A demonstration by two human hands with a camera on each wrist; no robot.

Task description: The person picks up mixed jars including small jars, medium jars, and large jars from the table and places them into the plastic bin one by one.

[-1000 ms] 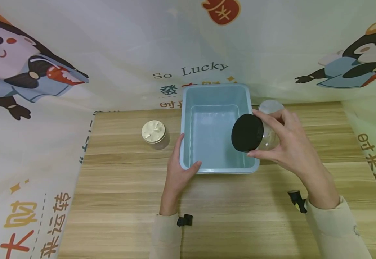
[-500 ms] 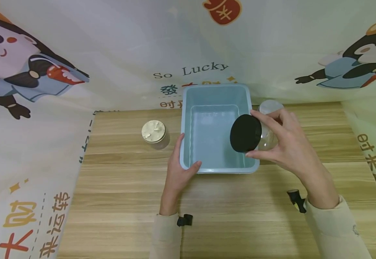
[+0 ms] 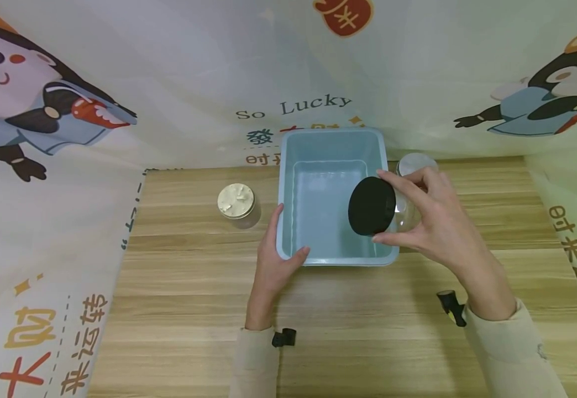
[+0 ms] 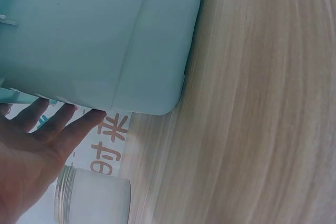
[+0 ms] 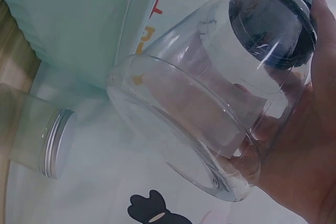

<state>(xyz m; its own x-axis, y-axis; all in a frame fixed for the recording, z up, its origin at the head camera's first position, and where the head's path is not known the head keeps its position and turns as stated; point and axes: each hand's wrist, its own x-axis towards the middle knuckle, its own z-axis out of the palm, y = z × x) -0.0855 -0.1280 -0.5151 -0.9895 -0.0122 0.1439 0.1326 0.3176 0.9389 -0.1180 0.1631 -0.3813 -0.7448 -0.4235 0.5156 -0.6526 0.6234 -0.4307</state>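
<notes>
A clear jar with a black lid [image 3: 372,206] is held sideways by my right hand [image 3: 433,221], its lid over the right part of a light blue plastic bin [image 3: 338,262]. Thumb and fingers grip the jar near its lid; its see-through body [image 5: 189,114] fills much of the right wrist view and nothing shows inside. At the bin's front left corner rests my left hand [image 3: 274,264], its thumb across the rim. In the left wrist view its straight, spread fingers [image 4: 79,129] touch the bin's outer wall [image 4: 100,40].
Left of the bin stands a frosted jar with a pale metal lid [image 3: 236,201]. Another lidded jar [image 3: 416,162] is partly hidden behind my right hand. A printed cloth [image 3: 194,83] hangs behind the wooden table [image 3: 348,342] and along its sides.
My right hand has carried the black-lidded jar slightly left, further over the bin. My left hand and the bin have stayed in place.
</notes>
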